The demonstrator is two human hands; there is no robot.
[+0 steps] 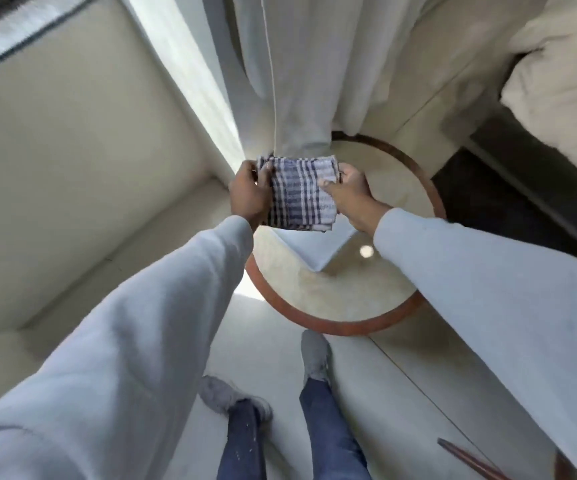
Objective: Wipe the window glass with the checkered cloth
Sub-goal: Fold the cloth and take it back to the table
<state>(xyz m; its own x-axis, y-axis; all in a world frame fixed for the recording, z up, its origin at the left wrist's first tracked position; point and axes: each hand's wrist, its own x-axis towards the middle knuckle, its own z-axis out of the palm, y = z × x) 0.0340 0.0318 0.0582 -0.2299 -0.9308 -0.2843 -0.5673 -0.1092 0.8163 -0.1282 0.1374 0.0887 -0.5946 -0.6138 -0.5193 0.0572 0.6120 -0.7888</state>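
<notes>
A folded checkered cloth (297, 194), blue and white, is held flat between both hands above a round table. My left hand (249, 194) grips its left edge, thumb on top. My right hand (347, 192) grips its right edge, thumb pressed on the cloth. A bright strip (207, 98) runs up the wall at the upper left, next to the curtain; I cannot tell whether it is the window glass.
A round table (335, 327) with a reddish rim and pale top stands under my hands. A white curtain (297, 64) hangs behind it. A bed with white bedding (564, 74) is at the right. My feet (315, 358) stand on pale floor.
</notes>
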